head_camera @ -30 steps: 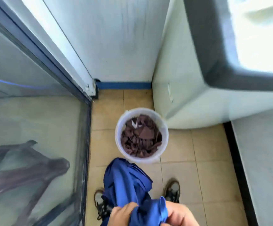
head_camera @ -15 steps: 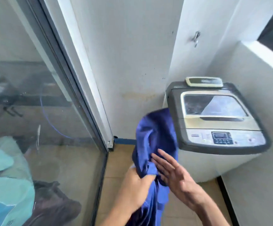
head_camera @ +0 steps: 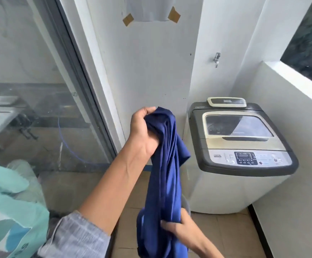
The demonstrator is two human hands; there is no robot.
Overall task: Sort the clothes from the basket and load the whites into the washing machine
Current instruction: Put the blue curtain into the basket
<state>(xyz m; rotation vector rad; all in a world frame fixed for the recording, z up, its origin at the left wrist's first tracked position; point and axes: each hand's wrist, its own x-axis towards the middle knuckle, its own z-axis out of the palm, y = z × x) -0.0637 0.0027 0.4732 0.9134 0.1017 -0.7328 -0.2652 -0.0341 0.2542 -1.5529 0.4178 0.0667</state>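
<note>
L hand (head_camera: 144, 131) was raised at about 12 o'clock from the wearer, fingers curled tight round the bunched top of a blue garment (head_camera: 167, 164), prob. so the cloth hung full length and its colour could be judged. R hand (head_camera: 177, 228) sat low, at 6 o'clock under the L, fingers pinching the lower folds, apparently to steady or gather the hanging end. The garment draped in one long fold btwn the two hands, its tail running out of the bottom of the frame. Washing machine (head_camera: 240, 146) stood at 2 o'clock, in the corner vs. the white wall, lid shut, window and control panel facing up; nothing loaded that could be seen. A sliver of grey rim (head_camera: 187, 204) showed just behind the cloth, poss. the basket, but too little visible to be sure. Being blue, this piece likely belonged w/ the coloureds, not the drum. Glass door (head_camera: 39, 108) ran along 9–10 o'clock; a tap (head_camera: 216, 59) on the wall above the machine.
</note>
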